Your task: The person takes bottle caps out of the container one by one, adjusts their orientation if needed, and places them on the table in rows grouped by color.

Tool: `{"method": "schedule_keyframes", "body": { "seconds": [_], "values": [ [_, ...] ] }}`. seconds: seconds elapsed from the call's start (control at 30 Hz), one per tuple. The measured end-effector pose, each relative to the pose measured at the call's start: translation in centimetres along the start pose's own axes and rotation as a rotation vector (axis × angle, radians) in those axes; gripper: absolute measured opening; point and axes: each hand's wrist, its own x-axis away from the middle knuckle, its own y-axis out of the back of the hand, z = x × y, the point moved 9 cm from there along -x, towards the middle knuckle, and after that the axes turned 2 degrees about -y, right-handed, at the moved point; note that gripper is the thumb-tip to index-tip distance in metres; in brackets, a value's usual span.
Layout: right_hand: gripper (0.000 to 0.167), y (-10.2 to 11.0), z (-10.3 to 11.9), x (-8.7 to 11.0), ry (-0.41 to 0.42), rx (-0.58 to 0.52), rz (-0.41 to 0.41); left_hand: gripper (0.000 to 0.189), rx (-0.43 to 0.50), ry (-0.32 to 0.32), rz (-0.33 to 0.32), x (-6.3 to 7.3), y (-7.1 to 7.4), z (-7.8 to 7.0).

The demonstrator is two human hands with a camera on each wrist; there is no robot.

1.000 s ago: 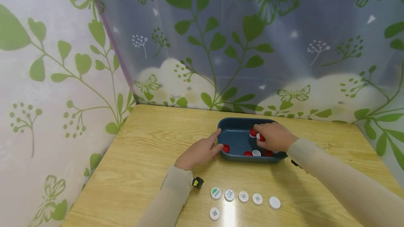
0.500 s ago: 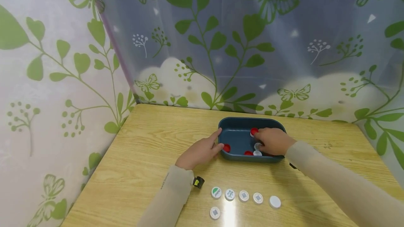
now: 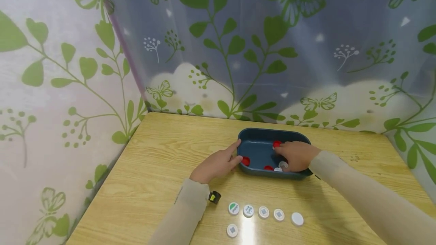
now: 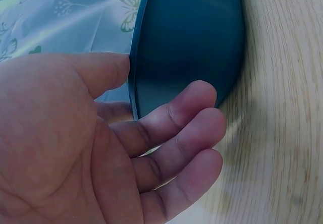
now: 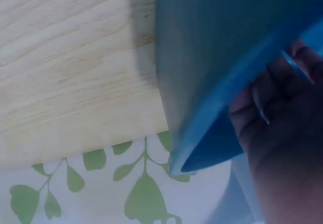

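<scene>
A dark blue rectangular tub (image 3: 257, 134) stands on the table with bottle caps inside. My left hand (image 3: 215, 166) grips its left end. In the left wrist view, the thumb rests at the rim, the index finger passes behind it and the other fingers lie outside the wall. My right hand (image 3: 298, 157) reaches down inside the right part, with a pale cap (image 3: 283, 165) at the thumb tip. A red cap (image 3: 277, 144) sits by its index finger. The tub's wall hides most of these fingers in the right wrist view.
On the wooden table (image 3: 163, 150), several white bottle caps (image 3: 263, 212) form a row in front of the tub, with one more cap (image 3: 232, 230) below. Red caps (image 3: 245, 161) lie inside the tub at front left. A patterned curtain (image 3: 218, 48) hangs behind the table.
My right hand has moved down toward the tub's near side, turning a cap that showed red and white and now shows pale. The left hand keeps its place on the tub.
</scene>
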Motion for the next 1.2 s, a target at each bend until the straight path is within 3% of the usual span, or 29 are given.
{"method": "schedule_keyframes", "body": {
  "seconds": [0.23, 0.37, 0.47, 0.53, 0.6, 0.77, 0.83, 0.93, 1.07, 1.2],
  "values": [
    [0.021, 0.2, 0.8, 0.6, 0.078, -0.017, -0.040, 0.067, -0.003, 0.004, 0.013, 0.3, -0.4, -0.4],
    [0.023, 1.7, 0.8, 1.0, 0.067, -0.022, -0.148, 0.067, -0.001, 0.009, 0.015, 0.5, -0.4, -0.5],
    [0.019, 3.7, 1.4, 1.7, 0.019, -0.153, -0.243, 0.067, 0.002, 0.011, 0.013, 0.5, -0.4, -0.3],
    [0.017, 5.2, 3.0, 2.6, 0.022, -0.260, -0.308, 0.067, -0.002, 0.012, 0.011, 0.5, -0.4, -0.1],
    [0.016, 6.4, 5.8, 4.0, 0.092, -0.339, -0.381, 0.067, -0.006, 0.014, 0.008, 0.4, -0.4, 0.0],
    [0.008, 6.3, 14.1, 7.7, 0.311, -0.361, -0.470, 0.068, -0.021, 0.007, 0.007, 0.2, -0.3, 0.2],
    [0.005, 5.0, 16.5, 8.7, 0.345, -0.366, -0.455, 0.068, -0.035, 0.001, 0.002, 0.1, -0.2, 0.1],
    [0.011, 2.2, 18.7, 9.3, 0.364, -0.449, -0.365, 0.068, -0.045, -0.005, -0.005, 0.1, -0.1, 0.0],
    [0.017, -1.8, 20.2, 9.1, 0.357, -0.648, -0.207, 0.067, -0.026, -0.007, 0.000, 0.0, -0.1, -0.1],
    [0.031, -5.0, 21.1, 8.5, 0.306, -0.740, -0.089, 0.067, -0.021, -0.006, 0.005, -0.1, -0.3, 0.0]
  ]
}}
